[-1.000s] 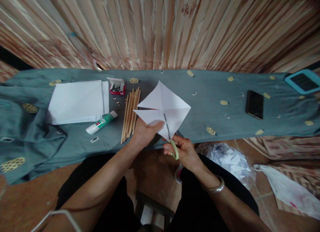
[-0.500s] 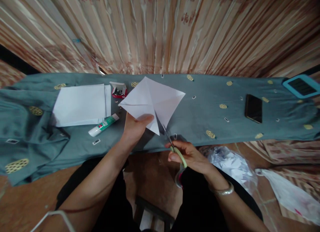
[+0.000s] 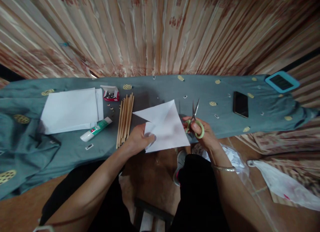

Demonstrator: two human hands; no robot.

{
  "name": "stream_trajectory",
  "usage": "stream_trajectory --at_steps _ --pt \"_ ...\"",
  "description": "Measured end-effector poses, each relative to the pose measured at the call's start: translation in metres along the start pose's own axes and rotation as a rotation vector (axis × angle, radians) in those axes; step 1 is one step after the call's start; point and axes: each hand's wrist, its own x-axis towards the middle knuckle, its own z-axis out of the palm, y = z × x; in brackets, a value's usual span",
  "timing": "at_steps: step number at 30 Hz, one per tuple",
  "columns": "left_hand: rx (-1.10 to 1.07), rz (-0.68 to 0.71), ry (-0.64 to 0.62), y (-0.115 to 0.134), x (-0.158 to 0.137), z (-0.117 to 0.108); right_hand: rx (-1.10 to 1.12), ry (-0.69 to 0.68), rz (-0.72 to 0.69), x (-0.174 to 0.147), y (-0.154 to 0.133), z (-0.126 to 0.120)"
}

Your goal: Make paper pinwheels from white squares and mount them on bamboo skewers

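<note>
My left hand [image 3: 142,138] pinches a white sheet of paper [image 3: 168,128] by its left side, thumb on top. A slit runs into the paper from its left edge, and the sheet hangs partly over the table's front edge. My right hand [image 3: 201,130] is closed round the green handles of a pair of scissors [image 3: 194,117]. Their blades are parted and point up and away from me, a little to the right of the paper and apart from it. Left of my left hand, a bundle of thin wooden sticks [image 3: 125,117] lies on the cloth.
On the green cloth [image 3: 165,89] lie a stack of white paper [image 3: 70,110], a glue stick [image 3: 96,128], an open red box of small metal pieces [image 3: 110,94], a phone [image 3: 240,104] and a blue-framed device [image 3: 282,82]. A plastic bag of paper scraps [image 3: 232,157] rests below the table.
The paper has turned and moved right and towards me, uncovering the wooden sticks. My right hand has risen with the scissors, whose blades have left the paper and spread.
</note>
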Motion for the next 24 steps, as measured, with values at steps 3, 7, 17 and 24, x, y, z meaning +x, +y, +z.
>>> stream_trajectory --at_steps 3,7,17,24 --pt "0.054 0.032 -0.091 0.002 -0.003 0.003 -0.011 -0.016 0.026 0.000 -0.001 0.010" --pt "0.015 0.017 -0.138 0.006 -0.001 0.000 -0.012 -0.029 0.104 -0.001 0.004 0.021" --pt "-0.950 -0.088 -0.097 0.014 -0.001 0.009 0.346 0.248 -0.041 0.009 0.012 0.035" --pt "-1.052 -0.212 0.135 0.013 0.001 0.033 0.260 0.205 -0.017 0.004 0.019 0.055"
